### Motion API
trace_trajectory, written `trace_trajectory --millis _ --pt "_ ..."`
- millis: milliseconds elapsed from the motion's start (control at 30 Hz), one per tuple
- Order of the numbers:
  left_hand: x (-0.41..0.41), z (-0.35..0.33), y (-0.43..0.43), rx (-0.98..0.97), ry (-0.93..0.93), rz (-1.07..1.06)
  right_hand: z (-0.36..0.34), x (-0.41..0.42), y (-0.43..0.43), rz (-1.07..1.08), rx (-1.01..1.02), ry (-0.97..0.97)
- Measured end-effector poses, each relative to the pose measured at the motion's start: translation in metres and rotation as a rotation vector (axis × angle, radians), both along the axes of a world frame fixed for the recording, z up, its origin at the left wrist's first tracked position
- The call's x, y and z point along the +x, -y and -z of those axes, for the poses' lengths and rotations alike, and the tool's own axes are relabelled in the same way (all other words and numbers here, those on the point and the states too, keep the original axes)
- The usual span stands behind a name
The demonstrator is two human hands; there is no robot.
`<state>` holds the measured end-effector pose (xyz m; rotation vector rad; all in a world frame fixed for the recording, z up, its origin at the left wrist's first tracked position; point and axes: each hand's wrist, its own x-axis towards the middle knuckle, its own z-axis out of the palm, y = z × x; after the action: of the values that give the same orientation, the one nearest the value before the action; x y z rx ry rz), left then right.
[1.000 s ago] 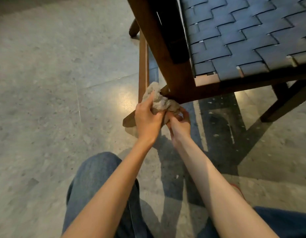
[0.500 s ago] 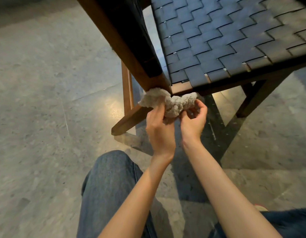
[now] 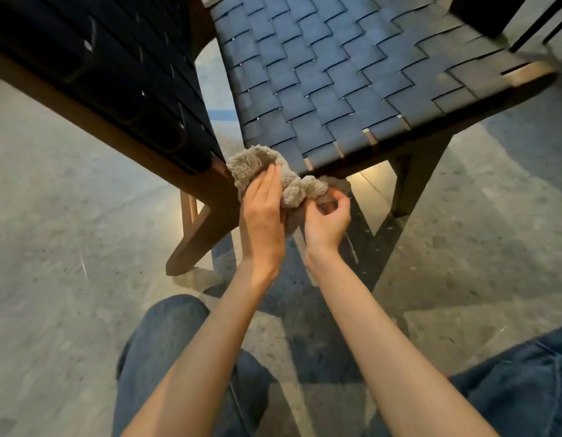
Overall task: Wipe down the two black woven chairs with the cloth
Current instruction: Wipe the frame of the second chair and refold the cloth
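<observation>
- Chair (image 3: 336, 83): black woven seat in a wooden frame, seen from above and close. It filled the upper half of the view.
- Wooden rail (image 3: 93, 121), carrying a dark strapped panel, ran in from the upper left and met the seat at its near corner.
- Cloth (image 3: 292, 187): pale, fluffy and bunched. It sat right at that near corner, touching the seat's front edge and the end of the rail.
- Left hand (image 3: 263, 216): back of the hand up, fingers fairly straight and laid flat over the cloth, pressing it toward the corner. Thumb was hidden.
- Right hand (image 3: 327, 222): fingers curled, thumb and forefinger pinching the cloth's right end just below the seat edge.
- The two hands were close together, with cloth between them.
- Floor (image 3: 68, 222): speckled grey stone beneath the chair.
- Jeans (image 3: 166, 348): blue, at the bottom of the view, below both forearms.
</observation>
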<state>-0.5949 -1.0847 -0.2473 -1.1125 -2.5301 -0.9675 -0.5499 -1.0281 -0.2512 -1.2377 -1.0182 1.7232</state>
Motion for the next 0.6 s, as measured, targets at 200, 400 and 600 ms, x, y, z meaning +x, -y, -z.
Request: trace_trajectory --millis 200,400,600 --pt "0.015 -0.003 -0.029 0.089 0.032 0.079 -0.007 0.016 -0.032 0.108 -0.029 -0.079" --pt "0.04 -0.016 -0.085 0.099 0.038 0.159 -0.022 0.037 -0.086 0.244 0.007 -0.072" --pt "0.065 -0.042 -0.155 0.11 0.012 0.279 -0.027 0.064 -0.138 0.356 0.004 -0.001"
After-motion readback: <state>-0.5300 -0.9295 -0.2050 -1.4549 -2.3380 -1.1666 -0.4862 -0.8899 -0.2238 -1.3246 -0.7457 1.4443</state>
